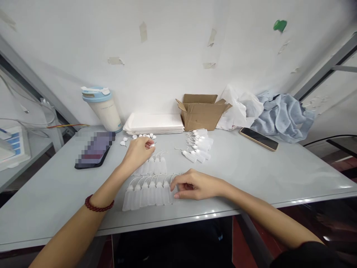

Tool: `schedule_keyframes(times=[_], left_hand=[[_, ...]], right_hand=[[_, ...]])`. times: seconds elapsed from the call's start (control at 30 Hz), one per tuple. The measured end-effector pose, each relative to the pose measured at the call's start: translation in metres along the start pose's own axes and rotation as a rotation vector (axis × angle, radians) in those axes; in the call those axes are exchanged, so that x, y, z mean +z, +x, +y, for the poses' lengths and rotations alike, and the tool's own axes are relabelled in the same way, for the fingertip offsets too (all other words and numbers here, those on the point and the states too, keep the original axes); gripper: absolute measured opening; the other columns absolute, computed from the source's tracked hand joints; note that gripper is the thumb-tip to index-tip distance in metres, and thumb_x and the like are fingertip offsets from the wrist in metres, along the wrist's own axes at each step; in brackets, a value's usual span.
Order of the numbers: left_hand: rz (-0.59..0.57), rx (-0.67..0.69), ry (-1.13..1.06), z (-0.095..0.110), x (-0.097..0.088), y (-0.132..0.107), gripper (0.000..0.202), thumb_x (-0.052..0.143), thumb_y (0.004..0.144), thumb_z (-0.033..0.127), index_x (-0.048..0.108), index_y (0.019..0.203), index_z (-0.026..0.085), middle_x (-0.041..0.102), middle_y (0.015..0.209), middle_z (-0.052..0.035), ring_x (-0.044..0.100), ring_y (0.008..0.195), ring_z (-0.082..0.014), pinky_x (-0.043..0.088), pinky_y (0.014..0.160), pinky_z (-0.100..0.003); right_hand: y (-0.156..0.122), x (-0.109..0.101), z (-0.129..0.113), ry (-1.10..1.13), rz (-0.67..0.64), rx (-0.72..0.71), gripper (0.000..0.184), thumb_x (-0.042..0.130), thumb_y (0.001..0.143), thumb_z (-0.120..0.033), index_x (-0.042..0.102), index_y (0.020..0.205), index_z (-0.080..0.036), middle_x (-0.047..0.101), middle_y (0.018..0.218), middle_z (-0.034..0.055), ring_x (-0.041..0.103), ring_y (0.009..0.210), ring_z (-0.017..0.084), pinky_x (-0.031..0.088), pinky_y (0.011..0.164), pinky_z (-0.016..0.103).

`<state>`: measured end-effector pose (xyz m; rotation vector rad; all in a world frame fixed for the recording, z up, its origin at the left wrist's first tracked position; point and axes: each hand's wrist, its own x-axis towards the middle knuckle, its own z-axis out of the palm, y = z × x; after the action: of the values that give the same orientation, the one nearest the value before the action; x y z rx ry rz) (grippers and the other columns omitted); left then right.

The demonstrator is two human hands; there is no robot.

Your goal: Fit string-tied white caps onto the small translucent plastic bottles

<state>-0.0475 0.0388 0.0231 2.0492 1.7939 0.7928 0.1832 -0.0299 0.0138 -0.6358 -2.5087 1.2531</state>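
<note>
At the back of the front rows, my left hand (141, 149) is closed in a pinch on a small white cap (152, 145) with a dark thin tip. More white caps (142, 136) lie just behind it. Two rows of translucent squeeze bottles with thin bent tubes lie on the table: the front row (147, 194) and a shorter row (154, 165) partly under my left wrist. My right hand (195, 185) is at the right end of the front row, thumb and forefinger apart and curved over the last bottle, which they partly hide. Whether they touch it is unclear.
A pile of similar bottles (199, 145) lies right of centre. Behind stand a white stack (156, 123), an open cardboard box (205, 113), a white plastic bag (237, 108) and blue cloth (284, 115). A tumbler (104, 111) and phones (96, 149) (259, 139) flank them.
</note>
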Motion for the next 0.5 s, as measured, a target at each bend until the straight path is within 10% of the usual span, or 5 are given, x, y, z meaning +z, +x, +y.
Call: schedule_keyframes(times=[0.5], left_hand=[[-0.133,0.030,-0.272,0.0091,-0.0002,-0.0064,0.034,0.061,0.069,0.039,0.069,0.091,0.015,0.071,0.093,-0.0083,0.063,0.085,-0.0233,0.050,0.077,-0.036]], right_hand=[[0.0004,-0.0024,0.0066,-0.494,0.120,0.075,0.031,0.048,0.094,-0.041,0.065,0.103,-0.017,0.063,0.082,0.0064,0.055,0.067,0.014,0.039,0.062,0.025]])
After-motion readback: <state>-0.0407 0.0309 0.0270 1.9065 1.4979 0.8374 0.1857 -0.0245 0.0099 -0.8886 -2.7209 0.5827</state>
